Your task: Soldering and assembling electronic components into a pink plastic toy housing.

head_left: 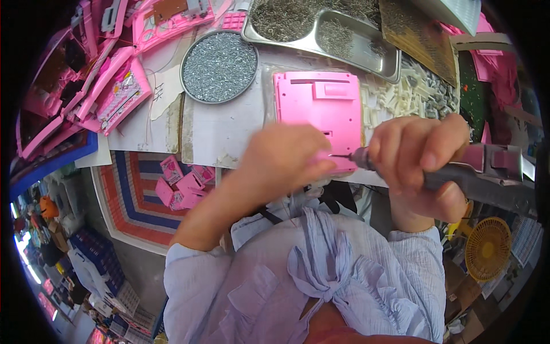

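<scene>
Nearest to me is the person in a light blue blouse (366, 281), with a bow tied at the chest. The right hand (417, 155) is closed around a dark power screwdriver (478, 183), and its thin bit points to the left, toward the fingers of the other hand. The left hand (292, 152) is blurred, with its fingers bent; I cannot tell whether they pinch something.

The pink case (338, 117) lies flat on the desk (215, 132), between the hands and a little beyond them. The left hand covers its near left corner, and the bit is above its near edge; whether the tip touches it, I cannot tell.

Below the desk, at the left, is a box with a striped lining (134, 198), and some small pink pieces (188, 189) lie in it. On the desk, just right of the case, many whitish plastic parts (409, 89) are spread. To the left stands a round metal bowl (212, 102) full of small silvery pieces (219, 66). Farther, a metal tray (360, 43) carries more small metal pieces, and a brown board (417, 31) is beside it. Many pink shells (86, 94) are heaped at the far left. In the room, on the right side, I see a yellow fan (488, 248).
</scene>
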The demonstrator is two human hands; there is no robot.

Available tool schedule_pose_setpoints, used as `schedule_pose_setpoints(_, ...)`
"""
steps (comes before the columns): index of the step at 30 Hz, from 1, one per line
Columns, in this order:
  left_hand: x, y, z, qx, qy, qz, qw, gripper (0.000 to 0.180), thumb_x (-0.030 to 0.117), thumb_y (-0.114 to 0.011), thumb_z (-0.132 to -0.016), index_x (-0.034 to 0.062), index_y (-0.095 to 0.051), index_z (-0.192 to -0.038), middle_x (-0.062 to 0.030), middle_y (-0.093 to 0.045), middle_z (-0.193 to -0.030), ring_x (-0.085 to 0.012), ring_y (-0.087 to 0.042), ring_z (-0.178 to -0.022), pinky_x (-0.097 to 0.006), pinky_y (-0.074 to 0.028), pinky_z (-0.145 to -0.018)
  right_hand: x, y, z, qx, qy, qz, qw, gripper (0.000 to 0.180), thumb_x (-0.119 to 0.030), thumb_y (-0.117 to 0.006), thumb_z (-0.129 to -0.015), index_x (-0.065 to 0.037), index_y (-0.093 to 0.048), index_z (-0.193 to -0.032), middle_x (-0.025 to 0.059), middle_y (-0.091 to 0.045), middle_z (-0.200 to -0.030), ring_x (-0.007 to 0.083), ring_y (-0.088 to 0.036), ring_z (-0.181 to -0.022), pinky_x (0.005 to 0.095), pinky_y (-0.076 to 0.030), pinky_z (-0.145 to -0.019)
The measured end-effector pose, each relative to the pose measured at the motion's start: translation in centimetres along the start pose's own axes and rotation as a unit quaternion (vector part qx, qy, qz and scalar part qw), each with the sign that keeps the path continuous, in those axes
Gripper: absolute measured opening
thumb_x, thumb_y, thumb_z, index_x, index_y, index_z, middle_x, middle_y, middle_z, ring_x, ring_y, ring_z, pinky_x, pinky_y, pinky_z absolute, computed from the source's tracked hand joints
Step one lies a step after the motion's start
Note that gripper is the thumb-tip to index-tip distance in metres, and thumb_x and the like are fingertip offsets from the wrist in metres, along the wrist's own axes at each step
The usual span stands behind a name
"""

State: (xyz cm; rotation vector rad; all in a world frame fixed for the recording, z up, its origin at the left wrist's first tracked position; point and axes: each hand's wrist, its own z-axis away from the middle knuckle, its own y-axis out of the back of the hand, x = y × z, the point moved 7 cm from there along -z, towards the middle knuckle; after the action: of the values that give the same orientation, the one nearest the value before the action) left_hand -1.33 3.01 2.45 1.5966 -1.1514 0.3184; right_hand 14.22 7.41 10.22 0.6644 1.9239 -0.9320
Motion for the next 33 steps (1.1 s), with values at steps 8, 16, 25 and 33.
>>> schedule_pose_setpoints(8, -12.5, 8.6, -0.6, 0.084, 0.154, -0.334, 0.926, 0.013, 0.018, -0.079, -0.084, 0.0092, -0.079, -0.093, -0.0075, -0.071, -0.098, -0.0276, -0.066, -0.095, -0.038, -0.049, -0.085, -0.7, 2.4, 0.7, 0.013, 0.009, 0.020, 1.000, 0.040, -0.040, -0.076, -0.090, -0.009, -0.054, -0.103, -0.0010, -0.051, -0.063, 0.0133, -0.048, -0.056, 0.0323, -0.042, -0.060)
schedule_pose_setpoints(16, -12.9, 9.0, -1.2, 0.109, 0.106, -0.308, 0.939, 0.012, 0.018, -0.076, -0.087, 0.0072, -0.079, -0.091, -0.0069, -0.073, -0.091, -0.0251, -0.067, -0.088, -0.039, -0.049, -0.080, -1.3, 2.5, 3.0, 0.051, 0.022, 0.059, 0.997, 0.035, -0.040, -0.071, -0.087, -0.014, -0.052, -0.102, -0.0048, -0.051, -0.060, 0.0119, -0.047, -0.048, 0.0309, -0.038, -0.055)
schedule_pose_setpoints(25, -7.5, 4.8, -1.5, 0.062, 0.148, -0.004, 0.987, 0.006, 0.008, -0.071, -0.089, 0.0031, -0.069, -0.088, -0.0100, -0.070, -0.088, -0.0256, -0.066, -0.078, -0.039, -0.051, -0.075, -1.8, 2.7, 6.3, 0.105, -0.016, 0.072, 0.992, 0.036, -0.040, -0.076, -0.087, -0.012, -0.056, -0.100, -0.0040, -0.053, -0.059, 0.0139, -0.052, -0.049, 0.0333, -0.044, -0.055)
schedule_pose_setpoints(33, 0.3, -2.8, -1.1, -0.108, -0.086, -0.035, 0.990, 0.013, 0.008, -0.074, -0.086, 0.0064, -0.063, -0.093, -0.0095, -0.072, -0.124, -0.0299, -0.064, -0.123, -0.048, -0.045, -0.106, 0.0, 1.9, 6.7, 0.034, 0.026, 0.044, 0.998, 0.016, -0.004, -0.071, -0.086, 0.000, -0.056, -0.092, 0.0077, -0.057, -0.074, 0.0189, -0.054, -0.062, 0.0324, -0.044, -0.057)
